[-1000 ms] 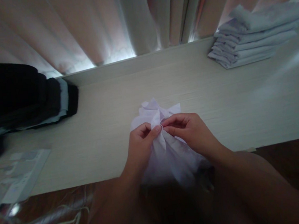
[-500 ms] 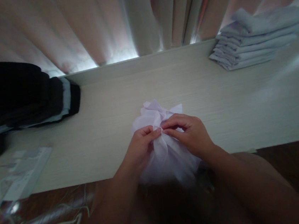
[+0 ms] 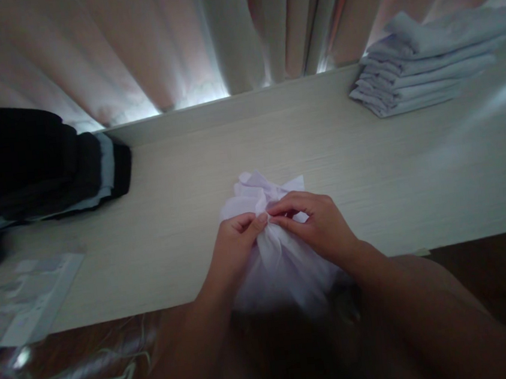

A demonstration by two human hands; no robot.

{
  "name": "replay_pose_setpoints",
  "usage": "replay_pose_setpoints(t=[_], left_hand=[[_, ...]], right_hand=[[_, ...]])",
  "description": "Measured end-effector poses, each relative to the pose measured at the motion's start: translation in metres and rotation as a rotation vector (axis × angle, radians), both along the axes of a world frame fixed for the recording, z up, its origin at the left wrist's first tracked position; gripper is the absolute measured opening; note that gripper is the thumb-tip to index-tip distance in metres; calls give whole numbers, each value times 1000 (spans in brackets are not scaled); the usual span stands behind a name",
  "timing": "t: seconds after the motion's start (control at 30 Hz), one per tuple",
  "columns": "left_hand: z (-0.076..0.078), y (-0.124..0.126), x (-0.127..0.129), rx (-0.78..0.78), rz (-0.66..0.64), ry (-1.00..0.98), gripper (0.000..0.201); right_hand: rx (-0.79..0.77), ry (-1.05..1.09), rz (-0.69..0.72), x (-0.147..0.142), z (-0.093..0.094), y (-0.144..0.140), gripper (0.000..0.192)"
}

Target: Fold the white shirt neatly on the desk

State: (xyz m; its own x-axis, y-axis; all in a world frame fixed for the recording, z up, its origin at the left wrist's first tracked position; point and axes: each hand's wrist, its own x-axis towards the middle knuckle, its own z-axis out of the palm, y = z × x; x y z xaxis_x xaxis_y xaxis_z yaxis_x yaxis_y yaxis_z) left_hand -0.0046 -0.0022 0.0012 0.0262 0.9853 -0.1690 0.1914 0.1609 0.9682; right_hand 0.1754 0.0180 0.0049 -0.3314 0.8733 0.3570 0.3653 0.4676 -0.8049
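Observation:
A thin white shirt [image 3: 284, 270] lies bunched at the near edge of the tabletop and drapes down towards my lap. My left hand [image 3: 236, 239] pinches its front fold between thumb and curled fingers. From the other side, my right hand [image 3: 317, 219] grips the same fold with thumb and index finger. The fingertips of both hands meet at one small spot on the cloth. Whatever lies between them, such as a button, is too small to make out.
A stack of folded white clothes [image 3: 430, 68] sits at the back right. Dark folded clothes [image 3: 37, 164] are piled on the left. A white power strip [image 3: 42, 299] with cords lies at the front left edge. Curtains [image 3: 165, 42] hang behind the pale tabletop [image 3: 179, 179].
The whole view has shifted slightly to the left. Both hands keep their pinch on the shirt, with only tiny finger movement.

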Motion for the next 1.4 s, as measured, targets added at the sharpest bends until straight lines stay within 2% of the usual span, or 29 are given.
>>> replay_pose_setpoints(t=[0.17,0.3,0.5,0.73,0.83,0.97,1.03,1.1,1.23,1.4], left_hand=[[9,-3,-3,80,-92,191,35],[11,-3,-4,79,-127,182,34],[13,1,-8,62,-202,280,35],[14,2,-8,113,-305,241,36],[15,-1,-5,69,-266,220,34],[15,-3,-1,26,-98,197,25],[14,-3,0,32,-94,167,25],[13,-3,0,35,-144,146,27],[12,-2,-1,51,-191,151,28],[12,-2,-1,67,-226,199,31]], right_hand=[[42,-1,30,-1,-4,0,11],[66,17,18,-3,-4,1,9],[70,17,30,-3,-3,0,9],[83,-17,34,-1,-3,1,10],[105,-48,59,0,-4,2,11],[137,-63,78,-1,-4,2,10],[138,-64,84,-1,-4,2,11],[135,-65,87,-2,-4,2,12],[77,-43,74,-2,-3,2,11],[-155,20,-25,-1,-4,1,9]])
